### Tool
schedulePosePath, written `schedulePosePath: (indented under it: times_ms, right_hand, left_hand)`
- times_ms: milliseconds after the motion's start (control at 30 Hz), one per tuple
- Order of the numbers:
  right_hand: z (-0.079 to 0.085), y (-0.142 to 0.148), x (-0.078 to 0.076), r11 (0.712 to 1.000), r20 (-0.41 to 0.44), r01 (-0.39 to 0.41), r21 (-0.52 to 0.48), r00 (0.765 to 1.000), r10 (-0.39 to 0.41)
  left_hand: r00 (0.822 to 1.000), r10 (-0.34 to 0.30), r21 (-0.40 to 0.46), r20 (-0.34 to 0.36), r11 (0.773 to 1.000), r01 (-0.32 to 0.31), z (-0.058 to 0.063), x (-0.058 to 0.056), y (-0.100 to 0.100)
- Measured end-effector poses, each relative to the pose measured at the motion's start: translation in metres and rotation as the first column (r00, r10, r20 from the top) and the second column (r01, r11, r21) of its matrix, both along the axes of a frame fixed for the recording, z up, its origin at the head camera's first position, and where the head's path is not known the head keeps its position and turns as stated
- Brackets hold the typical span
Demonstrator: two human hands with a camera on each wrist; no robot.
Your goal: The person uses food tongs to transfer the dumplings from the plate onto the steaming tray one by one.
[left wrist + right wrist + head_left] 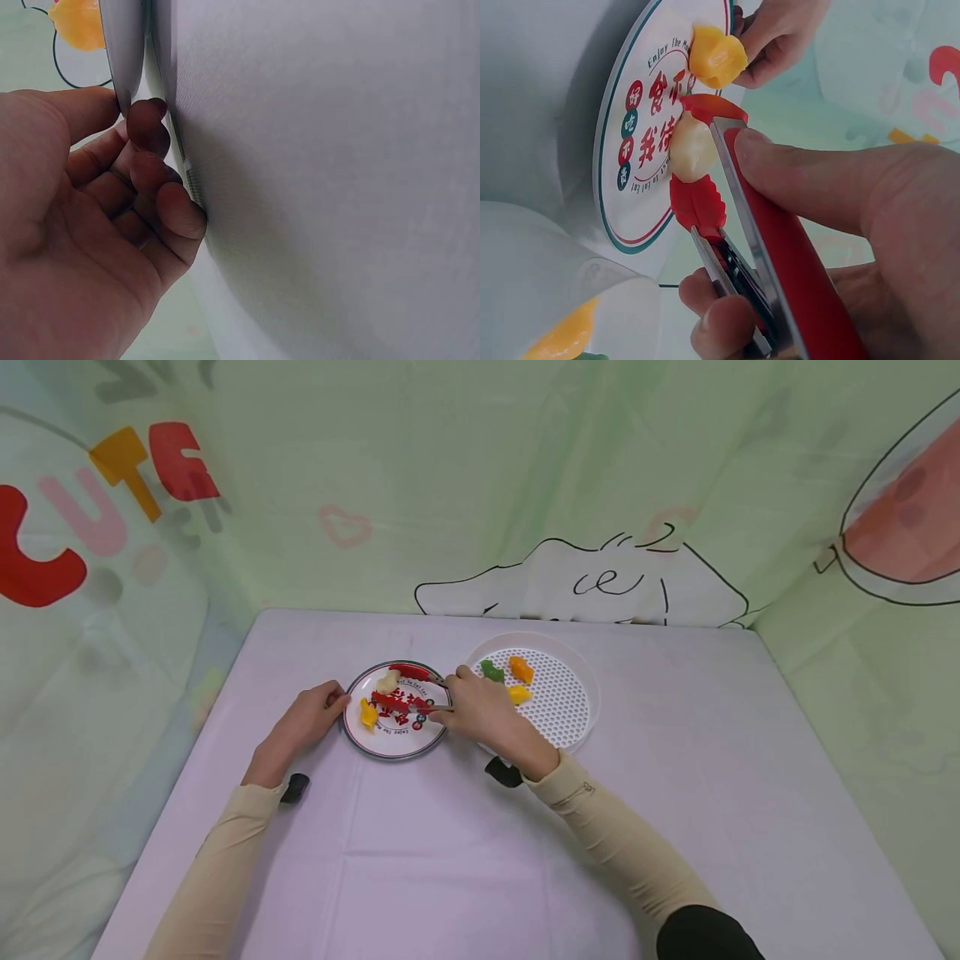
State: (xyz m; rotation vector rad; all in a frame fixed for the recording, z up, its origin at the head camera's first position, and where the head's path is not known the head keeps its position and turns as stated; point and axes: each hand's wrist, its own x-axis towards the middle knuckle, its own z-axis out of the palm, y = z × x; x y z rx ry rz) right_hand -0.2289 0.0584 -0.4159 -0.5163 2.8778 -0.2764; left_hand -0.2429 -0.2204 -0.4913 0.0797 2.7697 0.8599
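My left hand point(309, 717) pinches the left rim of a round white plate point(397, 747) printed with red characters; in the left wrist view the thumb and fingertips meet at the plate's edge. In my right hand point(486, 708) is a pair of metal tongs point(784, 262) with red grips and red tips. The tong tips reach over the plate, one on each side of a cream-coloured dumpling-shaped piece point(692, 150). A yellow piece point(368, 714) lies on the plate near the left hand.
Beside the plate on the right stands a round white tray point(588, 689) with a perforated base. It holds a green piece point(492, 671), an orange piece point(521, 669) and a yellow one point(519, 694). Printed curtains point(450, 460) hang behind and beside the pale table point(450, 877).
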Motion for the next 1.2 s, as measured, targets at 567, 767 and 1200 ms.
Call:
schedulePosePath:
  times_ms: [567,767,1200]
  right_hand:
    - [0.0,0.002,0.005,1.0,0.004,0.014,-0.019,1.0,-0.014]
    - [0.002,0.007,0.007,0.999,0.004,0.011,-0.03,1.0,-0.011]
    - [0.009,0.025,0.018,0.998,-0.032,0.001,-0.062,0.999,-0.003]
  left_hand:
    - [1.0,-0.006,0.019,-0.011,1.0,0.006,-0.002,0.001,-0.003]
    - [1.0,-0.007,0.019,-0.018,1.0,0.007,-0.003,0.0,-0.004]
    - [1.0,-0.002,0.021,-0.011,1.0,0.003,-0.002,0.001,-0.002]
